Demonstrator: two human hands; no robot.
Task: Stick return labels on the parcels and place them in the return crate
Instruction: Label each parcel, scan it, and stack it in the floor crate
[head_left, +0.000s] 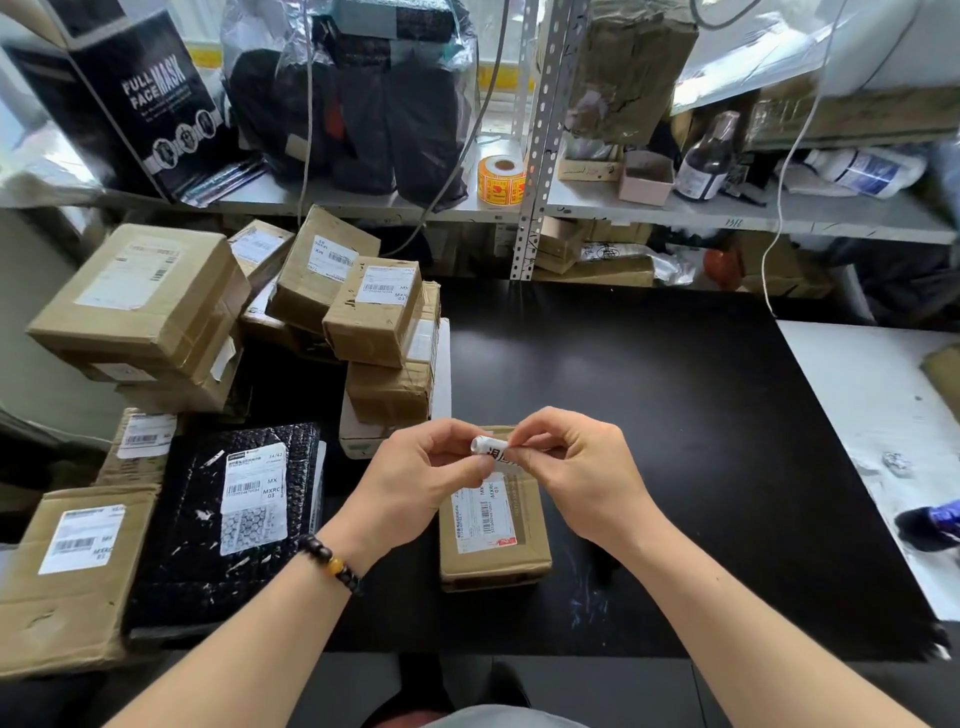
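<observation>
A small brown cardboard parcel (496, 540) with a white shipping label lies on the black table (675, 441) just below my hands. Above it, my left hand (415, 478) and my right hand (576, 467) both pinch a curled white return label (493, 451) with black print, one hand at each side. The label is partly rolled, and my fingers hide part of it. No crate is in view.
A pile of labelled brown parcels (374, 312) and a black bubble mailer (228, 519) fill the table's left side. A shelf behind holds an orange sticker roll (501, 179), a bottle (706, 161) and bags. A white surface (883, 415) adjoins on the right.
</observation>
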